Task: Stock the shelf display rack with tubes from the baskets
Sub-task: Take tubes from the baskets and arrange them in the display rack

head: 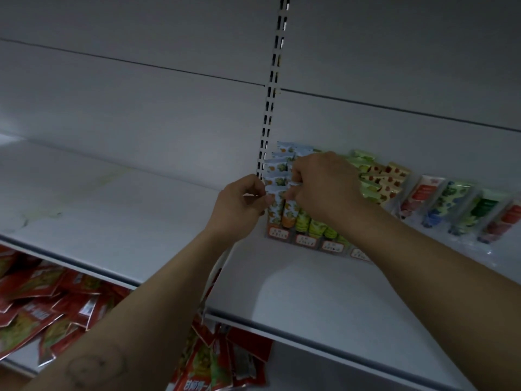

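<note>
A stepped display rack [306, 240] stands on the white shelf [296, 289], against the back panel, with red labels along its front. Blue-and-orange patterned tubes [275, 182] fill its left columns; green tubes [315, 227] and red-patterned tubes [390, 176] fill columns further right. My left hand [239, 206] pinches the left edge of a blue-orange tube in the front left column. My right hand [324, 182] grips the tops of tubes in the neighbouring column. No basket is in view.
Several loose tubes in clear wrappers [462, 207] lean in a row to the right of the rack. The shelf below holds a pile of red snack packets [48, 300]. A slotted upright [272, 88] splits the back panel. The left shelf board [84, 204] is bare.
</note>
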The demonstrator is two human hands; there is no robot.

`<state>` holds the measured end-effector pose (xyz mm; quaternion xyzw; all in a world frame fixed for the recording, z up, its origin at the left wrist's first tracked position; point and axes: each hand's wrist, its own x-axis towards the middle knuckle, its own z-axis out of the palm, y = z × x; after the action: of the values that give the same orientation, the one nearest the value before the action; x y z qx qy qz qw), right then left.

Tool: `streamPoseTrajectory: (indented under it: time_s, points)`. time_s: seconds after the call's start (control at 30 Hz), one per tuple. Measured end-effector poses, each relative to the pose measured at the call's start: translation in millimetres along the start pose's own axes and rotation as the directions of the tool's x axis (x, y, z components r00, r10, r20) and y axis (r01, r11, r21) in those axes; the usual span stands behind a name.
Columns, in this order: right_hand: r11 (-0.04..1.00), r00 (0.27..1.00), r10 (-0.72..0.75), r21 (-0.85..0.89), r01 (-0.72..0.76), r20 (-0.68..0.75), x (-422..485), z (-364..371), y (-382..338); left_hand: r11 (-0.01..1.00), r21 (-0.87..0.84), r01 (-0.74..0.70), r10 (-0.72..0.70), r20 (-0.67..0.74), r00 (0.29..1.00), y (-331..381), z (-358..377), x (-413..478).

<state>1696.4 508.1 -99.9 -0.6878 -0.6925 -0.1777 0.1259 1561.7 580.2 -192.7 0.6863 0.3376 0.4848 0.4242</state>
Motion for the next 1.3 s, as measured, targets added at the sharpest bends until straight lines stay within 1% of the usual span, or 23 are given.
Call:
streamPoseTrajectory:
  time_s: [0.03, 0.1, 0.2, 0.23, 0.37, 0.43, 0.53, 0.57, 0.73, 0.77, 0.83, 0.9, 1.1, 1.23, 1.3]
  points:
    - [0.998, 1.000, -0.028, -0.048, 0.028, 0.003, 0, 0, -1, 1.000, -0.005, 0.007, -0.007, -0.004, 1.000, 1, 0, 0]
    - [0.992, 0.995, -0.094, -0.084, 0.097, 0.031, -4, -4, -4, 1.000, -0.011, 0.026, -0.026, -0.005, 1.000, 1, 1, -1]
    - [0.975, 0.976, -0.214, -0.042, 0.216, 0.047, -15, -4, -12, 1.000, -0.013, 0.019, -0.019, 0.001, 1.000, 1, 0, -1]
    - [0.973, 0.973, -0.227, -0.027, 0.229, 0.047, -17, -2, -14, 1.000, -0.010, 0.010, -0.010, -0.002, 1.000, 2, 0, -1]
    - [0.995, 0.997, -0.081, 0.063, 0.081, -0.004, -13, 3, -9, 1.000, -0.011, 0.009, -0.009, -0.020, 1.000, 3, 1, -3]
    - [0.995, 0.995, -0.095, 0.039, 0.095, -0.004, -14, 4, -6, 1.000, -0.009, 0.010, -0.010, -0.023, 1.000, 2, 2, -2]
    - [0.980, 0.979, -0.189, -0.076, 0.183, -0.071, -15, 3, -7, 1.000, 0.011, -0.015, 0.015, -0.013, 1.000, 1, -1, -1]
    - [0.976, 0.976, -0.201, -0.099, 0.193, -0.079, -15, 2, -7, 1.000, 0.020, -0.022, 0.022, -0.011, 1.000, 1, 0, -1]
    - [0.994, 0.993, -0.111, -0.006, 0.111, -0.037, -5, -2, -2, 0.998, 0.051, -0.033, 0.034, -0.008, 0.999, 2, 0, -1]
    - [0.992, 0.992, -0.124, -0.030, 0.123, -0.031, -2, -3, -2, 0.998, 0.056, -0.035, 0.036, -0.010, 0.999, 2, 0, -2]
    - [0.977, 0.985, -0.174, -0.131, 0.171, -0.017, 3, -4, -3, 0.998, 0.058, -0.032, 0.033, -0.013, 0.999, 1, 0, -1]
    - [0.964, 0.980, -0.198, -0.182, 0.192, -0.018, 5, -3, -4, 0.998, 0.057, -0.032, 0.032, -0.007, 0.999, 0, -1, -1]
    - [0.968, 0.984, -0.176, -0.184, 0.171, -0.011, 4, 1, -6, 0.999, 0.031, -0.027, 0.027, 0.004, 1.000, -2, -2, -3]
    - [0.990, 0.993, -0.116, -0.076, 0.115, -0.006, 2, 0, -5, 1.000, 0.000, -0.015, 0.015, -0.012, 1.000, -1, -1, -3]
    - [0.995, 0.996, -0.083, -0.060, 0.082, -0.012, -4, 0, -4, 1.000, 0.002, -0.014, 0.014, -0.008, 1.000, -1, 0, -4]
